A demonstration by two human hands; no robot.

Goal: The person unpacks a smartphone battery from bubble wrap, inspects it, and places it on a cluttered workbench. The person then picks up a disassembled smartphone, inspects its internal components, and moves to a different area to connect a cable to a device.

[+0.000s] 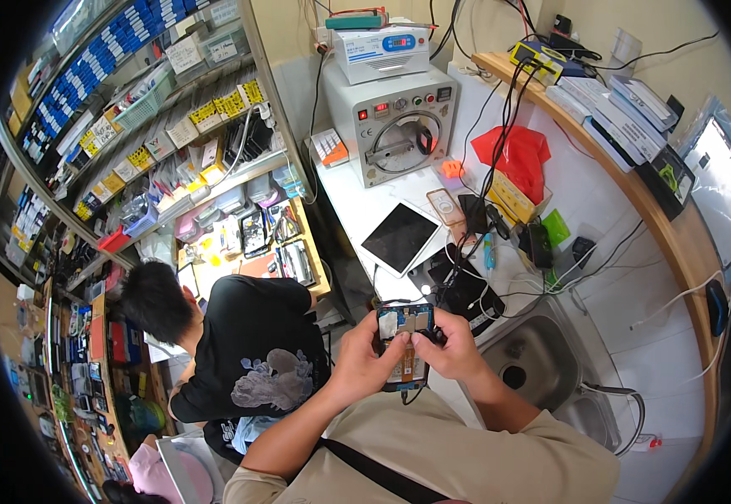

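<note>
Left hand gripping the left edge of an opened phone, fingers wrapping round it, thumb lying over the top left of the exposed inside. Right hand closing on the phone's right side, thumb and forefinger pinching at smth small near the upper middle of the board; what they're pinching is too small to tell. Phone being held up in front of the chest, back cover off, blue and metal parts plus an orange strip showing, w/ a thin cable hanging from its lower end. It's hovering just off the near edge of the white counter, not touching it.

On the counter beyond the hands: a tablet lying flat, dark screen up, a small pale phone just beside its far corner, a tangle of black cables running twd the wall. A grey machine w/ round door standing at the back, a smaller white box w/ blue display sitting on top of it. Red bag lying to the right. Steel sink sitting right of the hands.

Another person in a black t-shirt sitting lower left, facing a cluttered wooden desk below shelves of parts
</note>
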